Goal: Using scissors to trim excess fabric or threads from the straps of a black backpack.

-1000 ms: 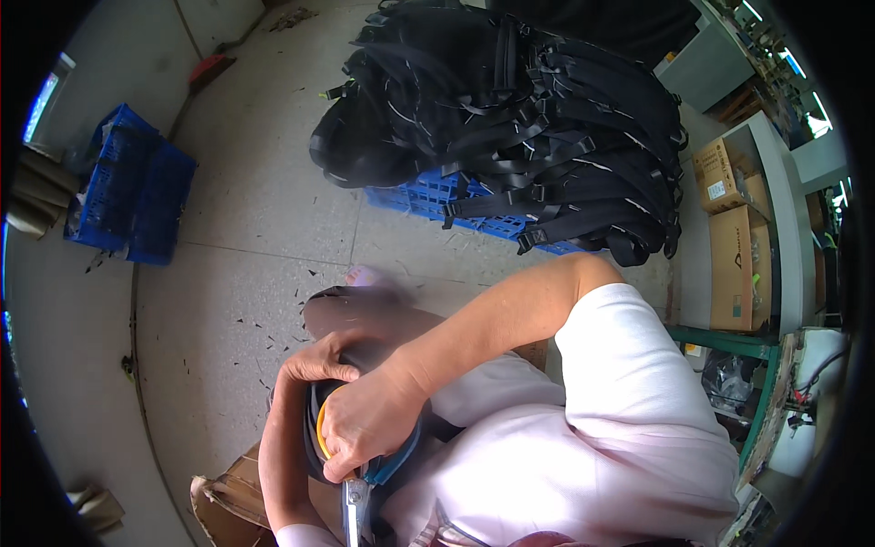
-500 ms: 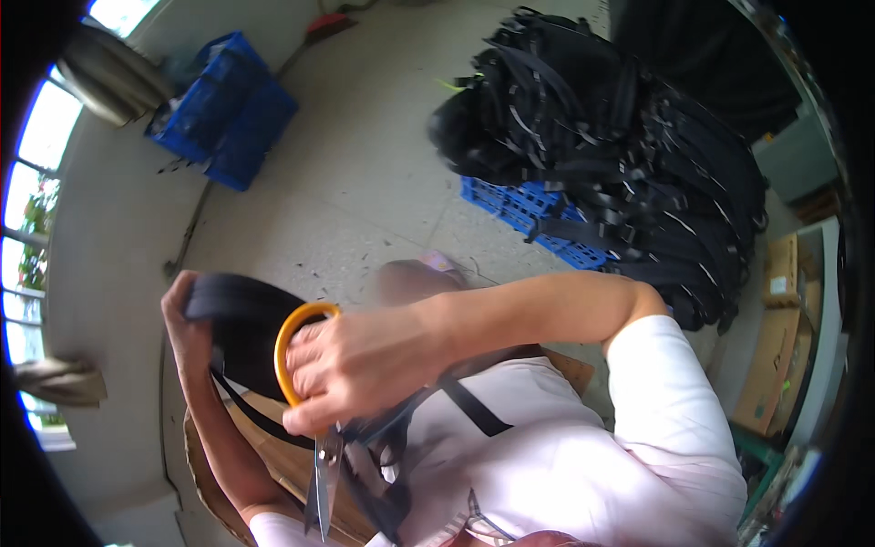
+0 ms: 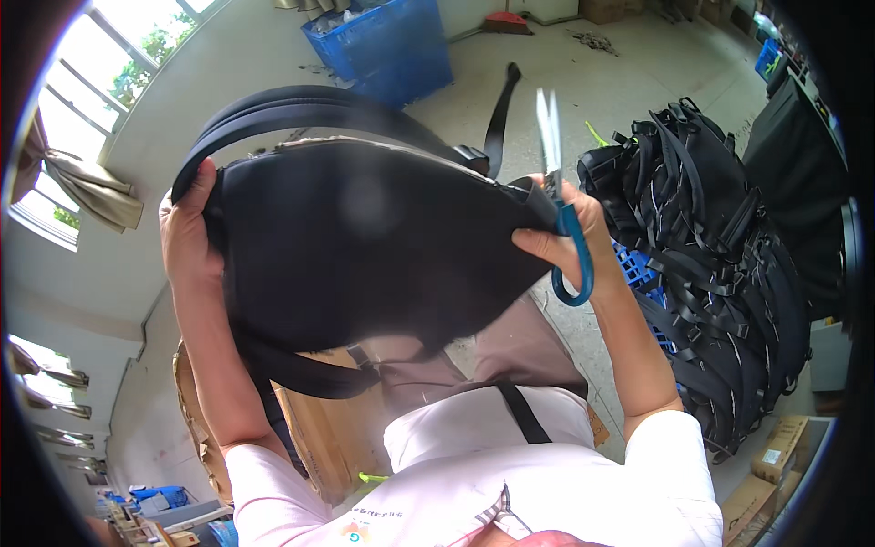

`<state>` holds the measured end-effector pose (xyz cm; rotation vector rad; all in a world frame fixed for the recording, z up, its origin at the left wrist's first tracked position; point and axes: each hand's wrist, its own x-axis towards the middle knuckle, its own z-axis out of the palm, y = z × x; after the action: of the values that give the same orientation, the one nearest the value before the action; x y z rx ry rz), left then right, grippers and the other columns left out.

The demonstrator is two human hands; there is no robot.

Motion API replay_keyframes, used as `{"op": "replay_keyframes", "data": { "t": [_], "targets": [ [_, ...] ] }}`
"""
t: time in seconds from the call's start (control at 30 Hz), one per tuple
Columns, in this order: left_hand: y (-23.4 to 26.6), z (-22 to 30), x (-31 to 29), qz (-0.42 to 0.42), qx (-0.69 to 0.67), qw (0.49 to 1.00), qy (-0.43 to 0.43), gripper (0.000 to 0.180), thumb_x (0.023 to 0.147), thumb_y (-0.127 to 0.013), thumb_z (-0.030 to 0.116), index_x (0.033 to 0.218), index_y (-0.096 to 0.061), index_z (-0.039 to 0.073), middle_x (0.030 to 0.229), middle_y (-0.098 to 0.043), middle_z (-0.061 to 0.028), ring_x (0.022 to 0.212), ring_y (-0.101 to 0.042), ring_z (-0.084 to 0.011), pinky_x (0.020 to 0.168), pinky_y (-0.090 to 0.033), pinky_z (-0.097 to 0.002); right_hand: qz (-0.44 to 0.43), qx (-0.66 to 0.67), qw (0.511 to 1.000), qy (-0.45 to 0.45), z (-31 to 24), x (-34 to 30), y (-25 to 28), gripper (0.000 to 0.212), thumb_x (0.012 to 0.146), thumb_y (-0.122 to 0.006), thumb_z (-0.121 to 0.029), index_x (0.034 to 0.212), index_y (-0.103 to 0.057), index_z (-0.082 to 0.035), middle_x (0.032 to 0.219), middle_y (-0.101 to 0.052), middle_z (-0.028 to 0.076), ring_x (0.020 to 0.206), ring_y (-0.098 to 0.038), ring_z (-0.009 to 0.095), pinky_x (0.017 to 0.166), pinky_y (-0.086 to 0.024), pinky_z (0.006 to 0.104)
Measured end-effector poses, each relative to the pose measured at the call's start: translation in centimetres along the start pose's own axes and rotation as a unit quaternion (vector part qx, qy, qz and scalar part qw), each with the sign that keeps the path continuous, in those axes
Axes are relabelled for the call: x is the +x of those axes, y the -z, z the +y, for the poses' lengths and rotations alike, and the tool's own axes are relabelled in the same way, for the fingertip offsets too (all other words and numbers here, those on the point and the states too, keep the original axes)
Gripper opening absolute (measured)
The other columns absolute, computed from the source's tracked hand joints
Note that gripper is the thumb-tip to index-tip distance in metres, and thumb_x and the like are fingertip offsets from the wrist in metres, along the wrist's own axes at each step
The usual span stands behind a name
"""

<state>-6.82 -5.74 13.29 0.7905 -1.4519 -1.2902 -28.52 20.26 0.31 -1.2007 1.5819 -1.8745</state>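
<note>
The pale floor (image 3: 556, 59) is the largest surface on view from where I stand. On it, at the person's right, is a big pile of black bags (image 3: 720, 273), with a blue crate (image 3: 636, 266) showing under its near side. A blue bin (image 3: 401, 59) stands ahead, by the wall. An open cardboard box (image 3: 328, 433) is beside the person, on the left.

The black bag piece (image 3: 383, 246) is held up in front of the person, above the lap and between the two hands. Its left edge lies in the left hand (image 3: 190, 232), which is curled round it with the thumb in front. Its narrower right end lies in the right hand (image 3: 563, 232), pinched with the thumb across the front and the fingers mostly hidden behind.

A padded strap (image 3: 310, 108) arches along the far edge of the piece; a second, lower strap (image 3: 310, 376) curves below the near edge. The scissors (image 3: 550, 146) are also carried by the right hand: blades upward, blue handle loop below, beside the end of the piece. A loose webbing end (image 3: 499, 123) sticks up near the blades. Smallest noted: a black buckle (image 3: 472, 159) at its base.
</note>
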Motion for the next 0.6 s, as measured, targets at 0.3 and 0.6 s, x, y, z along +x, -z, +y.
{"op": "replay_keyframes", "data": {
  "t": [0.3,0.6],
  "targets": [
    [3.2,-4.2,-1.7,-0.151,0.043,0.983,-0.092,0.030,0.067,-0.075,0.012,0.091,-0.058,0.005,0.079,-0.061,-0.0020,0.072,-0.056,-0.0114,0.072,-0.043,-0.0224,0.026,0.036,0.990,-0.132,1.5,-3.2,0.0,0.034,0.064,-0.072,-0.007,0.095,-0.062,-0.002,0.079,-0.062,-0.001,0.071,-0.053,0.007,0.068,-0.044,0.0213],
    [-1.1,-0.2,-13.5,-0.575,0.321,0.634,-0.404,0.030,0.052,-0.070,0.016,0.077,-0.058,0.004,0.102,-0.060,-0.0113,0.071,-0.057,-0.0232,0.063,-0.043,-0.0316,0.120,0.190,0.960,-0.165,8.4,-4.2,0.4,0.042,0.059,-0.069,-0.005,0.101,-0.063,-0.003,0.085,-0.061,-0.001,0.076,-0.052,0.006,0.071,-0.040,0.0207]
  ]
}}
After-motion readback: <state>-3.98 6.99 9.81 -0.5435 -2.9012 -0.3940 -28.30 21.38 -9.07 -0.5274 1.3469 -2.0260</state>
